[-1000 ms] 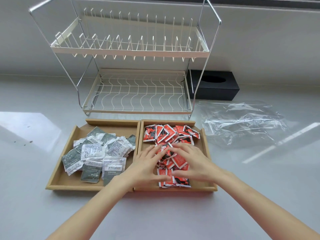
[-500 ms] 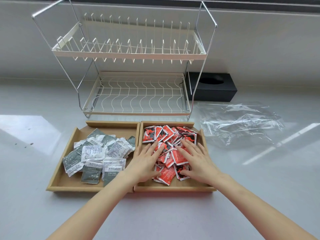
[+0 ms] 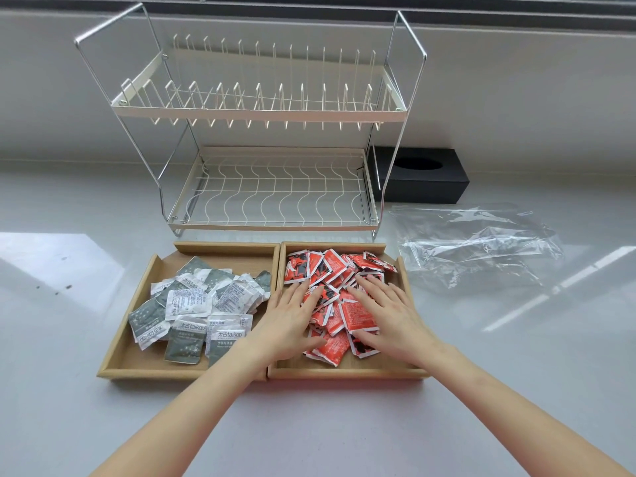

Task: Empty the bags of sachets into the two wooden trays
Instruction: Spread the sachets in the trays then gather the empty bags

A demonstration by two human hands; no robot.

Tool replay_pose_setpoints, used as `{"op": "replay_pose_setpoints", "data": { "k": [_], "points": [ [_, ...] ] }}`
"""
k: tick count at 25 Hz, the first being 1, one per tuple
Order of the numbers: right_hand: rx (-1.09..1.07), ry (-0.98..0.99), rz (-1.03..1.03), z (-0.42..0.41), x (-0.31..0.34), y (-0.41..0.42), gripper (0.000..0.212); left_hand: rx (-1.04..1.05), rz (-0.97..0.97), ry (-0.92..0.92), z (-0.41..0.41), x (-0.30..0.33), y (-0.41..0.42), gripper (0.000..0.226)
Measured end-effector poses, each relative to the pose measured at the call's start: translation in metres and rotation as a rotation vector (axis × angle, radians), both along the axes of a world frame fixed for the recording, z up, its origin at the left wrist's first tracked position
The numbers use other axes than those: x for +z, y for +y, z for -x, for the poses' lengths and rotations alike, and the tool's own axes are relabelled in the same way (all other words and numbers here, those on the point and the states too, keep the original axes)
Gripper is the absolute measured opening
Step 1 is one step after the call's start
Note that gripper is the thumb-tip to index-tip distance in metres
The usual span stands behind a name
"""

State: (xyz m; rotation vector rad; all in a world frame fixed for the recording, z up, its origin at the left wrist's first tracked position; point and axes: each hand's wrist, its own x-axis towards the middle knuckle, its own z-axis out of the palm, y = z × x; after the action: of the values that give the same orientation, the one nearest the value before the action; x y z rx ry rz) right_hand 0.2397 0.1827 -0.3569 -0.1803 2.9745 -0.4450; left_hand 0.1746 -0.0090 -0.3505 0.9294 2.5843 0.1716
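Counter (image 3: pixel 481 390): both hands' flat fingers (image 3: pixel 364 289) press red sachets (image 3: pixel 330 270).

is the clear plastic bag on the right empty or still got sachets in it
Empty. The crumpled clear plastic bag lies flat on the white counter, and nothing shows through it. The red sachets fill the right wooden tray.

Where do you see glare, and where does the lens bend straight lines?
Head view: bright glare patches lie on the counter at left and in streaks at right near the clear plastic bag; the dish rack splays outwards and the wall edge bows, as wide-angle lenses do.
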Motion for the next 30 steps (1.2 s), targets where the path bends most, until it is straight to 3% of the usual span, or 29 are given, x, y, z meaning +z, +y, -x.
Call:
{"op": "replay_pose_setpoints", "data": {
  "k": [8,20,26,30],
  "points": [
    [-0.126,-0.035,0.052,-0.009,0.020,-0.003,0.067,0.009,-0.097,0.001,0.009,0.015,0.006,0.069],
    [-0.369,0.122,0.215,-0.021,0.066,0.056,0.057,-0.010,-0.313,-0.075,0.014,0.062,0.066,0.053],
    [-0.368,0.115,0.208,-0.026,0.074,0.124,0.054,0.130,-0.412,-0.127,0.003,0.073,0.127,0.047],
    [-0.341,0.123,0.184,-0.015,0.081,0.172,0.050,0.373,-0.509,-0.233,-0.002,0.074,0.170,0.036]
  ]
}}
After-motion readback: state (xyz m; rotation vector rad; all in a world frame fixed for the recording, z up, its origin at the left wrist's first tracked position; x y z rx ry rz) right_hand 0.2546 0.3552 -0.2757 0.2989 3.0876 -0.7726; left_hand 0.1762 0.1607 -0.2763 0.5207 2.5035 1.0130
